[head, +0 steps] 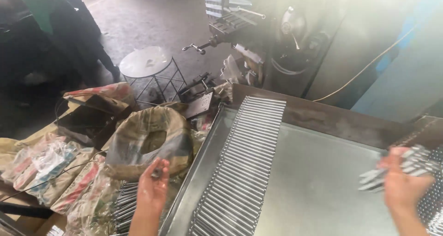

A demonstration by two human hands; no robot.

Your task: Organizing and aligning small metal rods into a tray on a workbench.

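My left hand is raised to the left of a grey metal tray, its fingers curled around the end of a small dark metal piece. My right hand hovers over the tray's right side, blurred, and grips a fanned bundle of thin metal rods. A long neat row of similar shiny rods lies side by side along the tray's left half. More rods sit in a pile below my left hand, outside the tray.
Crumpled sacks and plastic bags lie left of the tray. A small round metal stool stands on the concrete floor behind them. A machine with a crank handle rises at the back. A person in dark trousers stands far left.
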